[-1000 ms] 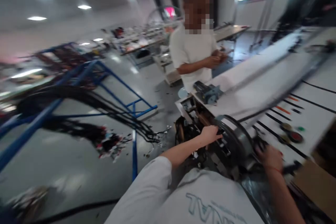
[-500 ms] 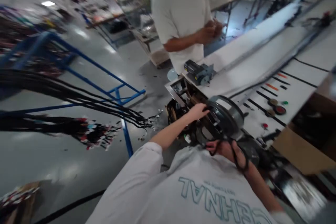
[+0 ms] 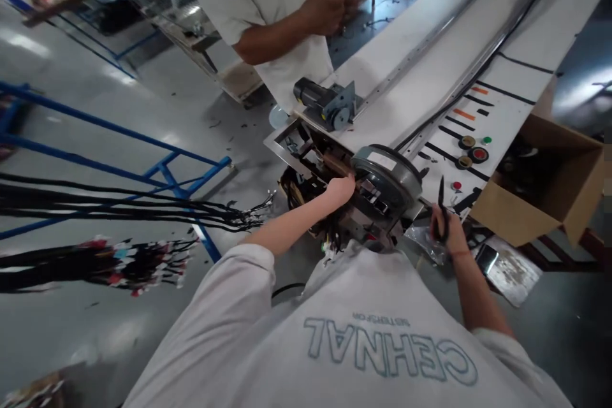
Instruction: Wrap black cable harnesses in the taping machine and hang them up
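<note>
My right hand (image 3: pixel 449 233) is closed round the dark handles of a pair of scissors (image 3: pixel 442 201), whose blades point up and away from me over the board's near edge. My left hand (image 3: pixel 340 191) rests with curled fingers at the left side of a dark grey round drum-shaped machine (image 3: pixel 394 175). Its fingertips are partly hidden, and whatever they pinch there I cannot make out. Below the drum, by my chest, wires and metal parts show. An open metal frame with wiring (image 3: pixel 306 143) lies just beyond my left hand.
A long white board (image 3: pixel 421 83) carries a motor (image 3: pixel 320 102), buttons and black and orange strips. On the right stands a cardboard box (image 3: pixel 516 217). A co-worker's hands (image 3: pixel 329 6) meet across the board. Black cable bundles (image 3: pixel 119 204) hang over a blue rack (image 3: pixel 119 120) at left.
My right hand has moved with the scissors from in front of my chest out to the right. My left hand stays by the drum. The view has shifted, and the co-worker appears nearer.
</note>
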Action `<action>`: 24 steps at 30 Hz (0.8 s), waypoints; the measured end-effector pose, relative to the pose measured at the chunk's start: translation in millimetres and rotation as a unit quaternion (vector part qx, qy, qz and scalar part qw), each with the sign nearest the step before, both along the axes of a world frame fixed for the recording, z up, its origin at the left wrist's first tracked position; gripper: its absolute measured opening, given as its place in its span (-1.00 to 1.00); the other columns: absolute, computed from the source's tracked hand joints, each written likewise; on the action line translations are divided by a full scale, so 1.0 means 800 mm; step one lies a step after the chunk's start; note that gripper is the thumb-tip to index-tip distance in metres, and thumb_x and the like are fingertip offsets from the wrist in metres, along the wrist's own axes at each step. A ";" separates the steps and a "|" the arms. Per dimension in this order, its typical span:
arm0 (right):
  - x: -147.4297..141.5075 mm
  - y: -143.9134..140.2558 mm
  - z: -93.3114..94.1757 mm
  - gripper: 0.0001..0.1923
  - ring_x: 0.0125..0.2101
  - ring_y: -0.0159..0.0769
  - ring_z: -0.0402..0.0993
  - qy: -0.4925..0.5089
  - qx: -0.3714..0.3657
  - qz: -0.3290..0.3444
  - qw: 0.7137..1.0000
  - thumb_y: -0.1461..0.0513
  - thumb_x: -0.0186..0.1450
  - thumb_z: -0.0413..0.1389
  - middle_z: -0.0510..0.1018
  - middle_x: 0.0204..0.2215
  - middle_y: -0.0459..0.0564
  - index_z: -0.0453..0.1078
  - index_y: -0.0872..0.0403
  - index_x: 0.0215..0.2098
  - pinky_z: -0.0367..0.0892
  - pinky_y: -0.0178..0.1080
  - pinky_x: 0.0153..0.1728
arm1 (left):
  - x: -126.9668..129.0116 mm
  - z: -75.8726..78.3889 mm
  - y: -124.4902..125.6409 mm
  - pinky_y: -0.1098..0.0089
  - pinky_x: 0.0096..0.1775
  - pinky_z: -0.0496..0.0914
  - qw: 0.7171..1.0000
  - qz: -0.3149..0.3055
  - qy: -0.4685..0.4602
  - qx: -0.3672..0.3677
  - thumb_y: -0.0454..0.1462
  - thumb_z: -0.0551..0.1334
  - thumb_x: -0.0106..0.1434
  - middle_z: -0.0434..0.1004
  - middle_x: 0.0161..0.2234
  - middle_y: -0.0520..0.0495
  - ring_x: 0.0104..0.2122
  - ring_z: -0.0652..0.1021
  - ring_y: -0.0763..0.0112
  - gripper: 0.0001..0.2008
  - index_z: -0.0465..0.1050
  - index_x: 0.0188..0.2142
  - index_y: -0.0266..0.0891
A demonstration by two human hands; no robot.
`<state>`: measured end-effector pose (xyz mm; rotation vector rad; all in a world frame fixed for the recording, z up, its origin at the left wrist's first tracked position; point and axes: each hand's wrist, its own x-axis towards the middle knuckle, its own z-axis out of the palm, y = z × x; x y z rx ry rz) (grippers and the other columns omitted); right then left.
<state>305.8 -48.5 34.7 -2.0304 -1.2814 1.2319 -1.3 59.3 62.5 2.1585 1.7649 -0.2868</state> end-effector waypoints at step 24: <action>-0.228 0.107 -0.001 -0.74 -0.60 -0.40 0.35 0.618 0.021 -0.154 0.771 0.15 0.22 0.24 0.35 -0.65 -0.17 0.27 0.04 -0.51 0.39 -0.32 -0.48 | -0.139 -0.011 -0.233 0.30 -0.55 0.35 0.911 0.155 -0.339 -0.178 0.11 0.00 0.26 0.50 -0.60 0.04 -0.66 0.45 0.29 -0.42 0.41 0.12 -0.09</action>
